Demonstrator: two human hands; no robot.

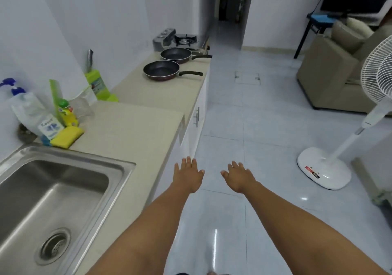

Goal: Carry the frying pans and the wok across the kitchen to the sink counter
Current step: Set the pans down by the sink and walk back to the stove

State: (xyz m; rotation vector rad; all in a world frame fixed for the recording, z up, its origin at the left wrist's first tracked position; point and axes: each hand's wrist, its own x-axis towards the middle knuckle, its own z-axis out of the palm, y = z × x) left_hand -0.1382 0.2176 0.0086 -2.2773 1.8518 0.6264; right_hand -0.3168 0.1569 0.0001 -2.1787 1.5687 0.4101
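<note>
Two dark frying pans rest on the far stretch of the beige counter [135,126], handles pointing right. The nearer pan [161,70] lies ahead of the farther pan [176,55], which sits just before the gas stove [185,39]. No wok is in sight. The steel sink [53,200] is at the lower left. My left hand [187,175] and my right hand [238,177] are stretched out palms down over the floor, fingers apart, holding nothing, well short of the pans.
Spray bottle [31,113], dish soap [66,113] and yellow sponge [67,135] stand behind the sink; a green knife block [96,83] is by the wall. A white standing fan [339,147] and a beige sofa [331,73] are on the right. Glossy tiled floor lies between.
</note>
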